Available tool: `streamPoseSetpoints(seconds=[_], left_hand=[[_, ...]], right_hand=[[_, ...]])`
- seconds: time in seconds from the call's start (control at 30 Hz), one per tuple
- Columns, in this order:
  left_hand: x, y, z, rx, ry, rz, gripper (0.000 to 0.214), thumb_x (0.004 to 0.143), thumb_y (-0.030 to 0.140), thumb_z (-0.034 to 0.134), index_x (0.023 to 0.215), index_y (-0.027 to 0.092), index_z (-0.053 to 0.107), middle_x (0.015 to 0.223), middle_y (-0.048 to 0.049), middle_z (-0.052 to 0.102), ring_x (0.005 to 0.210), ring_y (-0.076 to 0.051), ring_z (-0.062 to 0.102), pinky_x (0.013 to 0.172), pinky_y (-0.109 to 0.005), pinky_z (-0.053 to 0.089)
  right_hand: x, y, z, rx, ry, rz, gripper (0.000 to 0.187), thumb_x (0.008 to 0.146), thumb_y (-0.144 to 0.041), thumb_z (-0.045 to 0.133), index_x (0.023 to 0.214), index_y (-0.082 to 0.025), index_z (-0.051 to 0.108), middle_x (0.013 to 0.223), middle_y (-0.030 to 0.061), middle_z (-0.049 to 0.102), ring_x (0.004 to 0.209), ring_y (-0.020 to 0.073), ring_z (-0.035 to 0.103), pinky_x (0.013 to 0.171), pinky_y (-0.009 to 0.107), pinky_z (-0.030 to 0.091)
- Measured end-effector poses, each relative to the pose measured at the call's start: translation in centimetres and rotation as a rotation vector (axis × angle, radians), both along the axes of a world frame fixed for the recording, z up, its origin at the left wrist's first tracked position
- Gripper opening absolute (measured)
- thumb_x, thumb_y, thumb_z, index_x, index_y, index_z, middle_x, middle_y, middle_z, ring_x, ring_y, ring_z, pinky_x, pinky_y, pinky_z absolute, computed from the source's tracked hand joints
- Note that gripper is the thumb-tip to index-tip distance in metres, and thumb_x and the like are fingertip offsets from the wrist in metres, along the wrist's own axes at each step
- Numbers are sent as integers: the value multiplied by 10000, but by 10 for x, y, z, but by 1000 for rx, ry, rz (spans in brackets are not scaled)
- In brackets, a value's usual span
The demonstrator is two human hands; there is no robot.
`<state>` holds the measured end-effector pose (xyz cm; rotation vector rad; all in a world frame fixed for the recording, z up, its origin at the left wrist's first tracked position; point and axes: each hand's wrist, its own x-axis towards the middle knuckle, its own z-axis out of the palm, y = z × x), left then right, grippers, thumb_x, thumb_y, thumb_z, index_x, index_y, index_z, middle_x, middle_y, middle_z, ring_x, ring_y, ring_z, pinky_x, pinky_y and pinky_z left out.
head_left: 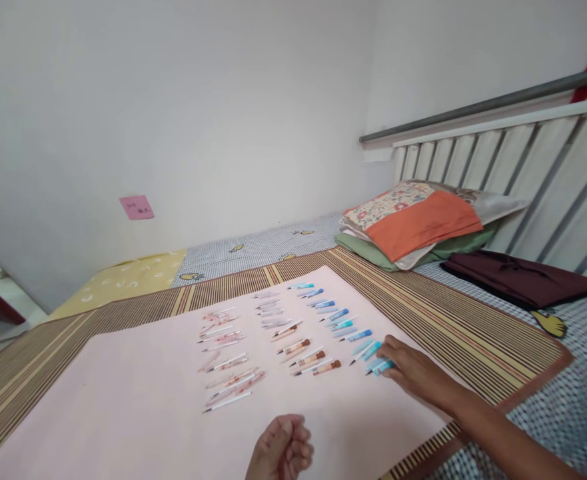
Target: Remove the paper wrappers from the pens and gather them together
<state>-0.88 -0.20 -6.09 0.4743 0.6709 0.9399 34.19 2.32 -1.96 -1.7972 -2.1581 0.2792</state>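
A pale pink sheet (pixel 138 393) is spread out with pen parts laid on it in rows. My right hand (pixel 406 367) is at the near end of the blue row, its fingers closed on the end of a light blue pen (pixel 377 367). Beside it lies another light blue pen (pixel 366 352). To the left are brown-capped pens (pixel 313 360), grey-white pens (pixel 270 310), and clear pens with reddish patterns (pixel 236 383), with thin white refills (pixel 227 402) among them. My left hand (pixel 280 447) hovers near the front, fingers curled in, with nothing visible in it.
A striped mat (pixel 473 320) lies under the sheet on a bed. Stacked pillows (pixel 418 220) and a folded maroon cloth (pixel 518 277) sit at the right, by a white radiator (pixel 538 160). A pink note (pixel 136 207) is stuck on the wall.
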Motion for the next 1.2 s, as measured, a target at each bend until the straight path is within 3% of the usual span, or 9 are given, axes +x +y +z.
streamPoseSetpoints(seconds=[0.1,0.3,0.37,0.5,0.67,0.87,1.2], left_hand=[[-1,0,0,-4,-4,-5,315,684,355,849,849,99,768,738,-91,699,612,-140,623,568,-234,441],[-1,0,1,-4,5,5,320,673,352,857,844,97,766,730,-89,698,602,-139,618,559,-233,433],[0,0,1,-7,5,8,318,672,350,857,843,97,767,730,-89,698,601,-137,617,559,-232,433],[1,0,2,-3,11,11,322,666,353,861,837,98,766,731,-92,698,604,-139,618,562,-235,435],[0,0,2,1,26,4,350,643,380,872,831,105,766,727,-89,698,594,-139,615,554,-236,434],[2,1,-1,-7,43,26,368,616,417,878,803,121,763,700,-89,692,568,-135,604,526,-238,428],[4,0,-11,18,50,60,394,641,440,859,831,113,748,708,-91,694,563,-137,608,522,-238,416]], right_hand=[[-2,0,4,-8,32,-4,121,788,-197,599,898,-247,594,972,24,570,877,203,606,760,286,442],[7,-2,-1,-37,147,6,358,718,-163,627,1063,-257,610,1058,22,583,952,202,618,786,263,460],[9,0,1,-24,163,16,305,751,-189,619,1049,-255,626,1044,26,598,914,198,622,781,269,466],[9,12,17,32,137,47,204,876,-221,497,996,-238,661,994,42,638,838,189,615,793,295,470],[-3,37,33,-2,40,68,326,757,-101,528,990,-238,710,973,49,654,894,206,618,770,283,461],[-14,52,28,-70,-35,71,354,653,-46,570,914,-239,711,887,30,662,851,203,629,727,263,436],[-4,54,23,-80,-41,24,241,706,-123,601,895,-225,709,869,32,683,780,197,640,667,265,411]])
